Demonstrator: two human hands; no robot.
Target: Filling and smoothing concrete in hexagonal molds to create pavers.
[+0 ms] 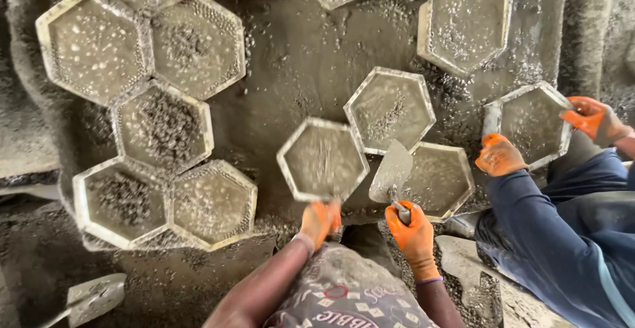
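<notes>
Now L grip tight on hex mold edge, R grip round trowel.

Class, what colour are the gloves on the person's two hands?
Orange, on both the left hand and right hand; the head view shows them.

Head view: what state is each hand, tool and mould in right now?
Left hand: gloved, gripping the near edge of the blurred hexagonal mould.
Right hand: gloved, shut on the trowel, blade up over the moulds.
Filled moulds at left: full of wet mix, resting flat.
Co-worker's hands: gloved, holding another mould.
Spare trowel: lying unused.
</notes>
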